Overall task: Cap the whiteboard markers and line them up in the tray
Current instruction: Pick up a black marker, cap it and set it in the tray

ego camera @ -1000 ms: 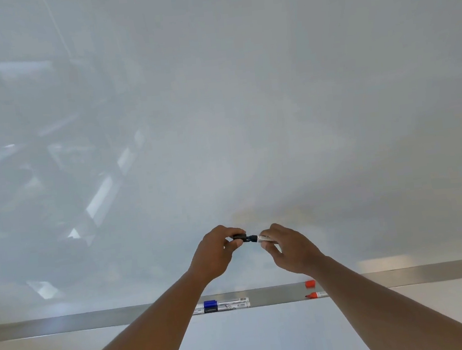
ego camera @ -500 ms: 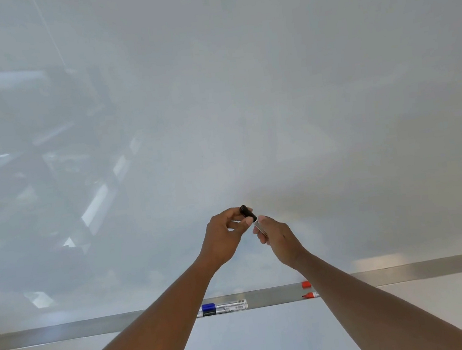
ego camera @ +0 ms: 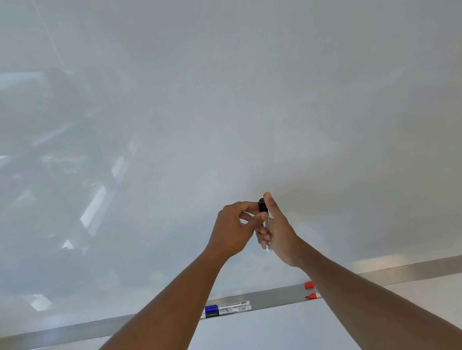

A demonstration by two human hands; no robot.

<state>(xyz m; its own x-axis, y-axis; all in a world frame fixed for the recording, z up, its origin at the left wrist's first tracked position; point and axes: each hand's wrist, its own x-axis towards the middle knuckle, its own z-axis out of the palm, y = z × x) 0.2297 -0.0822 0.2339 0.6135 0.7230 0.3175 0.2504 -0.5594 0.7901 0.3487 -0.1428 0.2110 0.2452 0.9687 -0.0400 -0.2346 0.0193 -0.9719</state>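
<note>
A black marker [ego camera: 264, 217] stands nearly upright in front of the whiteboard, black cap on top. My right hand [ego camera: 281, 234] is wrapped around its white barrel, thumb beside the cap. My left hand [ego camera: 234, 230] touches the marker just below the cap with its fingertips. On the metal tray [ego camera: 278, 296] below lie a blue-capped marker [ego camera: 226, 307] and a dark-capped marker [ego camera: 225, 312] side by side. To their right lie a loose red cap [ego camera: 309, 284] and an uncapped red marker [ego camera: 312, 296], its barrel hidden behind my right forearm.
The glossy whiteboard [ego camera: 216, 104] fills the view above the tray and reflects the room. A pale wall [ego camera: 257, 341] runs below the tray.
The black marker has swung from lying level between my hands to nearly upright, cap up. Both hands have risen and drawn close together.
</note>
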